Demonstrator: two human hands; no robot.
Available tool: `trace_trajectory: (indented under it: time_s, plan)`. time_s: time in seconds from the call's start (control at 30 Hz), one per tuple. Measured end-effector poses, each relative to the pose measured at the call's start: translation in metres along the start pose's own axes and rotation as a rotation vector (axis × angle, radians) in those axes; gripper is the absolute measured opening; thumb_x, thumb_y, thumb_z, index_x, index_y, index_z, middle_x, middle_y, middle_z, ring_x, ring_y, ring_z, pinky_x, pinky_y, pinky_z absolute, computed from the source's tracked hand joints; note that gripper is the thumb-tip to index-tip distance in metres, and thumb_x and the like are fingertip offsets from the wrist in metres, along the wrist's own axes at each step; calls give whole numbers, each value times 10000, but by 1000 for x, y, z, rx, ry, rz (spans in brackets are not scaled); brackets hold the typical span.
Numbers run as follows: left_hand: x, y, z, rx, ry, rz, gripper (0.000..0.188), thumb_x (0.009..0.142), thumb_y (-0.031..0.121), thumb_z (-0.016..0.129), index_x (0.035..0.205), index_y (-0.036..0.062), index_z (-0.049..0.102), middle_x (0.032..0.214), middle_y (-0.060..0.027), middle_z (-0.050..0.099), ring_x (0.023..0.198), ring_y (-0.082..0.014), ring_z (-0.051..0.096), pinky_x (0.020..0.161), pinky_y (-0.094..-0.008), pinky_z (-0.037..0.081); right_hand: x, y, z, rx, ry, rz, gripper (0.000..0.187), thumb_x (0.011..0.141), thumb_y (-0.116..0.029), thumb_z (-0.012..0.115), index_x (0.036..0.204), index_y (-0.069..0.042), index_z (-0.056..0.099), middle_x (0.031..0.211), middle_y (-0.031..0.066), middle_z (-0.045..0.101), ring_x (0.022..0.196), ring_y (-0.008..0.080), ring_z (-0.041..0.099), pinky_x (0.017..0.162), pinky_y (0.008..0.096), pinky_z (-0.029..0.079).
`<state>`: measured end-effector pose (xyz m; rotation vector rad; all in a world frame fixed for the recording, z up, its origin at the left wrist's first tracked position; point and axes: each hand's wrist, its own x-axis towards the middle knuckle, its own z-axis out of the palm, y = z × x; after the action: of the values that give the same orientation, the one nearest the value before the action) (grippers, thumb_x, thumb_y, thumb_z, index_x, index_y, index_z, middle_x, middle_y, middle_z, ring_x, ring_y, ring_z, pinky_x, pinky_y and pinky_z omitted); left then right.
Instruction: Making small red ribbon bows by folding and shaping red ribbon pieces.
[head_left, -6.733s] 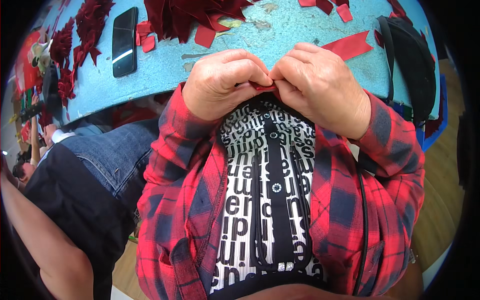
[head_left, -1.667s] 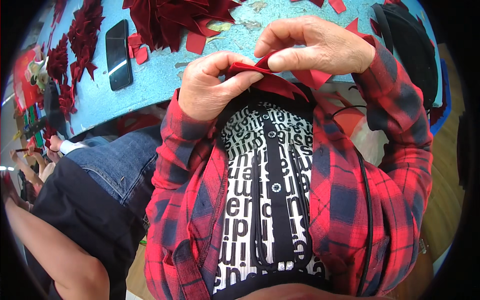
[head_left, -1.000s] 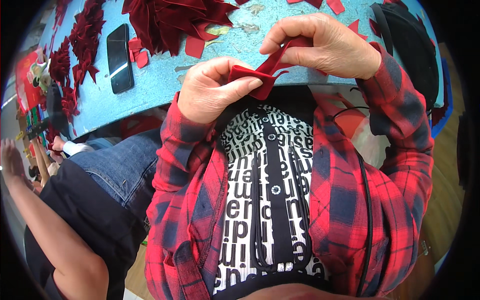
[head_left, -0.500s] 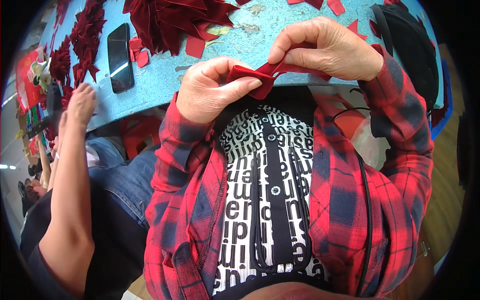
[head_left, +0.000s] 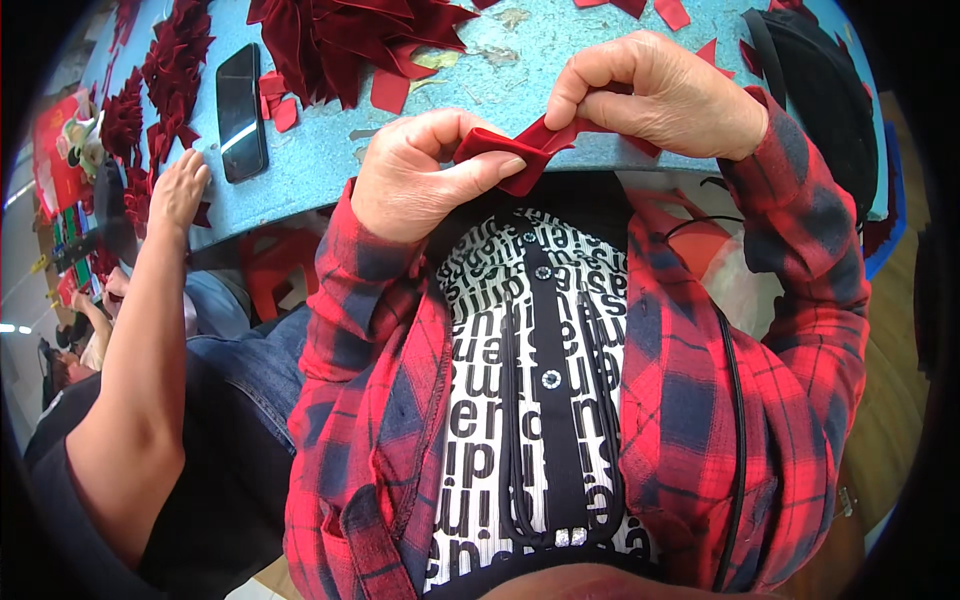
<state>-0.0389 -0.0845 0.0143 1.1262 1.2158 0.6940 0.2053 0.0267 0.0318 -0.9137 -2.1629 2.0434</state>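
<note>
A red velvet ribbon (head_left: 516, 176), folded into a loop, is pinched between the thumb and fingers of my left hand (head_left: 418, 172). My right hand (head_left: 664, 98) grips the ribbon's other part between thumb and forefinger, just right of the fold. Its tail passes behind my right fingers and shows below them. Both hands are held over the near edge of the blue table (head_left: 330, 160). Beyond them lies a large heap of dark red ribbon bows (head_left: 350, 40). Small red fabric pieces (head_left: 390, 90) lie next to that heap.
A black phone (head_left: 240, 110) rests left of the heap. Further left are more dark red bows (head_left: 175, 70) and a co-worker's hand (head_left: 180, 188) at the table edge. A black bag (head_left: 825, 100) sits at the right end. Red stools (head_left: 280, 265) stand under the table.
My right fingers have shifted slightly, and the ribbon between my hands now crosses at a more open angle. The co-worker's hand has moved a little and its fingers are spread on the table.
</note>
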Motion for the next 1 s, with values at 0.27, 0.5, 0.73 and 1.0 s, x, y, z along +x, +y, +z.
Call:
trace_trajectory:
  time_s: [0.27, 0.5, 0.73, 1.0]
  plan:
    - [-14, 2, 4, -35, -17, -36, 124, 890, 19, 744, 994, -6, 681, 931, -16, 704, 833, -73, 639, 762, -221, 519, -14, 8, 20, 55, 149, -117, 90, 941, 39, 597, 1017, 6, 634, 975, 5, 641, 890, 52, 618, 794, 200, 515]
    - [-12, 4, 5, -131, 18, 16, 137, 870, 39, 764, 985, -13, 711, 870, -8, 714, 771, -49, 630, 687, -209, 523, -21, 11, 15, 91, 183, -74, 73, 953, 20, 613, 1010, 4, 657, 953, -1, 653, 887, 50, 618, 801, 199, 513]
    - [-38, 2, 14, -224, -12, -28, 145, 880, 21, 752, 1009, -17, 696, 928, -19, 717, 830, -60, 642, 743, -213, 531, -48, 17, 34, 131, 194, -85, 76, 973, 0, 605, 1008, 5, 673, 954, 2, 667, 892, 59, 622, 816, 211, 512]
    - [-46, 5, 18, -217, -25, 18, 173, 887, 25, 746, 1048, -23, 705, 940, -13, 715, 839, -49, 626, 753, -208, 521, -62, 18, 41, 88, 226, -109, 103, 972, 10, 593, 982, 7, 695, 984, 21, 683, 912, 81, 627, 841, 228, 508]
